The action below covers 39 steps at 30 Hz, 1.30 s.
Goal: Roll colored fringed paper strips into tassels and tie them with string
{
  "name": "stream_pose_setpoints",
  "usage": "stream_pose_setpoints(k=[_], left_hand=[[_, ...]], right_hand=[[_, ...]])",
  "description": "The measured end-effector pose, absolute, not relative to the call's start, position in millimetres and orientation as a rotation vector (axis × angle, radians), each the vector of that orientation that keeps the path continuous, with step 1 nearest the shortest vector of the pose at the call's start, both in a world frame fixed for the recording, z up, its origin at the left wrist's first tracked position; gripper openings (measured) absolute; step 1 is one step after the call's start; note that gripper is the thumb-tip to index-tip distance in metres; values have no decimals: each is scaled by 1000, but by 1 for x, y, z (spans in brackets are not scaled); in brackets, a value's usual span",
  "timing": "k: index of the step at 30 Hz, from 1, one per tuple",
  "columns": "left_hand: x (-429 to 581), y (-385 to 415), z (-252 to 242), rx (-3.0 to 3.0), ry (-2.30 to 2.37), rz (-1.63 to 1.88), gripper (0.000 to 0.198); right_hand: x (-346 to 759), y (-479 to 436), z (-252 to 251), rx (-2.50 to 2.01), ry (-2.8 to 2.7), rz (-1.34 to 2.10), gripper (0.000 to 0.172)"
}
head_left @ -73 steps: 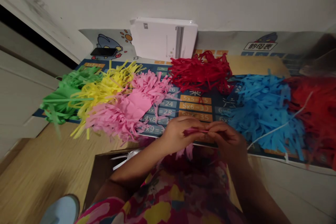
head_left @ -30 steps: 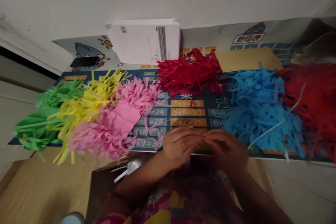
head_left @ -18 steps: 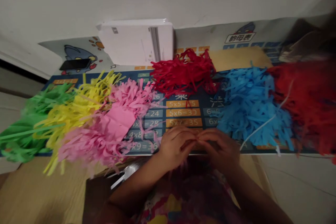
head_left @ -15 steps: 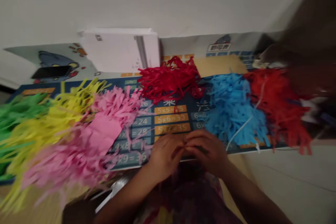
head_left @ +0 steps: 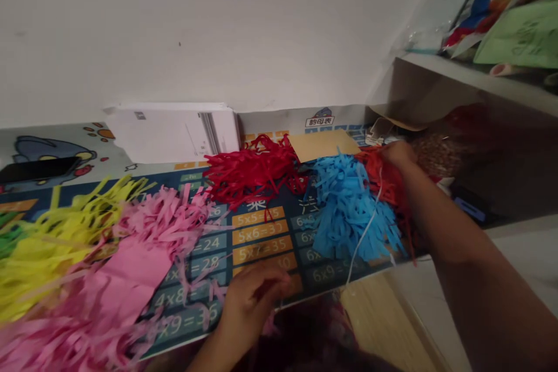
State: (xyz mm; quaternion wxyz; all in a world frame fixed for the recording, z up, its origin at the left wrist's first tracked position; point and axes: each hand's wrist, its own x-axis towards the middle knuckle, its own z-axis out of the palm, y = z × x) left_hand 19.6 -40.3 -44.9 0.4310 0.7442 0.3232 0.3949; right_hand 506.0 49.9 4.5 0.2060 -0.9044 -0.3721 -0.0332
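Observation:
My left hand [head_left: 255, 296] is at the front edge of the table mat, fingers curled and thumb against the fingertips. Anything in that pinch is too small to make out. My right hand [head_left: 399, 154] reaches to the far right, over the back end of the orange-red fringed paper [head_left: 381, 177]; its fingers are mostly hidden. Beside that lies blue fringed paper [head_left: 349, 209], with a thin white string [head_left: 368, 226] trailing across it. Dark red fringed paper [head_left: 255, 168] lies at the middle back. Pink fringed paper [head_left: 135, 273] spreads to the left.
Yellow [head_left: 65, 244] and green fringed paper [head_left: 11, 238] lie far left on the printed mat [head_left: 261, 235]. A white box [head_left: 170, 133] and a dark phone [head_left: 41, 170] are by the wall. At right, a shelf [head_left: 471, 84] holds packets [head_left: 518, 32] above a dark compartment.
My hands, together at the front edge before, are now apart: the right has gone back and right to the orange-red paper. The view has turned right, showing the shelf.

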Motion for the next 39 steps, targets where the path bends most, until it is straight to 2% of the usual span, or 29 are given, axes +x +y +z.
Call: stream_pose_setpoints(k=[4,7,10,14,18,28,39], left_hand=[[10,-39,-47,1558,930,799,16],[6,-36,-49,1365,961,831,18],[8,-34,-48,1012,991,903,23],[13,-36,-45,467,854,882,44],[9,-42,-45,287,826,936,47],[-14,-52,-44,280,879,1116,46],[-6,-57,-44,362,865,1248,34]], right_hand=[[506,33,20,-2276,-846,-75,20],[479,16,34,-2056,-819,-25,20],[411,-7,30,-1885,-926,146,19],[286,-46,2,-1766,-1178,406,22],[192,-71,-19,-1508,-1371,575,22],[143,-83,-27,-1447,-1612,265,22],[144,-97,-23,-1451,-1709,190,24]])
